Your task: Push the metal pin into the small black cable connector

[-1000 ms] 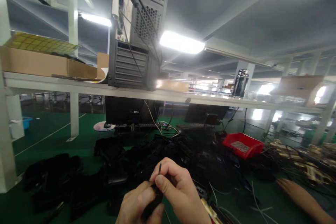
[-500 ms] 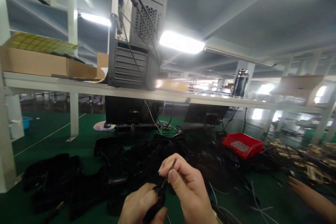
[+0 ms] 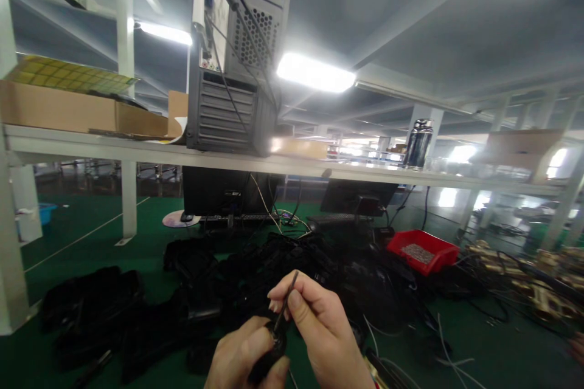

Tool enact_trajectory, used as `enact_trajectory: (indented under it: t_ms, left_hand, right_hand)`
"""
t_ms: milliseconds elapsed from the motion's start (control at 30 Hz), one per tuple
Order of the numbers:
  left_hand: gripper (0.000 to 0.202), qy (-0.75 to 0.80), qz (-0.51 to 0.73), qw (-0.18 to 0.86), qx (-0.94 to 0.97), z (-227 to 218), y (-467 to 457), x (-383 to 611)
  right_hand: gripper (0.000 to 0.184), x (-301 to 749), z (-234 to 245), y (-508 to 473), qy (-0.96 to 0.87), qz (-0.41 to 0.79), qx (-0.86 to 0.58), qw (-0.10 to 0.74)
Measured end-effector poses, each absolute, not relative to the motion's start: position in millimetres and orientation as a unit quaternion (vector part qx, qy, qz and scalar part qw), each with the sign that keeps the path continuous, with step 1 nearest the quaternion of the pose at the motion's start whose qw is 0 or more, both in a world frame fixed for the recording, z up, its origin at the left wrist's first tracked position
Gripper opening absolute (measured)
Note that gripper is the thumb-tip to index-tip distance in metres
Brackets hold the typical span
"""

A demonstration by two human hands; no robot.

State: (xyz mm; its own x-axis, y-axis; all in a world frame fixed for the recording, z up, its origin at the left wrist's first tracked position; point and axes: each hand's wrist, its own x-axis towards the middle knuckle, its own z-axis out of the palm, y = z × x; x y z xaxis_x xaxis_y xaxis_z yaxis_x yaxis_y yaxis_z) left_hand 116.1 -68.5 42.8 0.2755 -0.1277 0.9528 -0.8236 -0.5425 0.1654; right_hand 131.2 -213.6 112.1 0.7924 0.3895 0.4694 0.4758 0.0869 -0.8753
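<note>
Left hand (image 3: 244,358) wraps a black plug (image 3: 269,355) low in view; right hand (image 3: 319,331) beside it pinches the thin black wire (image 3: 286,296) rising from that plug, above the green surface (image 3: 91,237), red bin (image 3: 423,251) far right.

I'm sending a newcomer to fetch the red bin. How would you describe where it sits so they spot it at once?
Start at the long white shelf carrying the grey computer tower, and look below its right half to the green mat. There, right of the heap of black cables, sits the shallow red plastic bin with small grey parts inside. It is the only red item among dark clutter.
</note>
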Motion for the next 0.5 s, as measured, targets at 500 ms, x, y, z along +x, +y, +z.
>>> enact_trajectory:
  t_ms: [500]
  left_hand:
    - [0.009, -0.301, 0.499, 0.329, 0.743, 37.3, -63.7, 115.6]
  right_hand:
    - [0.025, 127.4, 118.3, -211.1, -0.382, -0.067, -0.740, 0.549]
